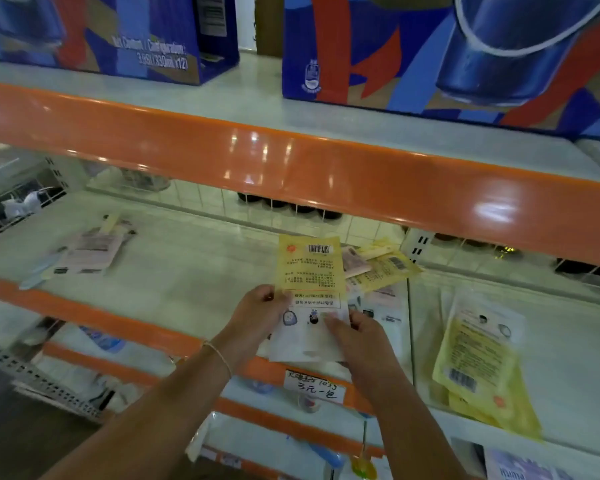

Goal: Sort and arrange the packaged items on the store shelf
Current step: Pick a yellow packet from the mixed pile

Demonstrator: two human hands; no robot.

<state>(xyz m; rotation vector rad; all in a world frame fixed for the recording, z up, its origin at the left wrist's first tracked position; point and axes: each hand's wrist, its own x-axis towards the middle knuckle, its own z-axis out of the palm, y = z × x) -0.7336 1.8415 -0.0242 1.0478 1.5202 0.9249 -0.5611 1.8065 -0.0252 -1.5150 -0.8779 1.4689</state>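
Head view. A yellow packet is held up over the front edge of the middle shelf, barcode end pointing away from the person, long axis running front to back. The left hand pinches its near left edge, thumb on top; the right hand grips the near right corner, fingers curled round it, together with what appear to be white packets stacked beneath. Both hands sit at the near end, so the far end is unsupported.

A loose heap of yellow packets lies just beyond and to the right of the held one, nearer the right hand. A second yellow stack lies in the bay to the right, well apart. Pink packets lie far left on the same shelf.

Judgement: the held packet probably goes to one of the yellow groups; the heap is nearest.
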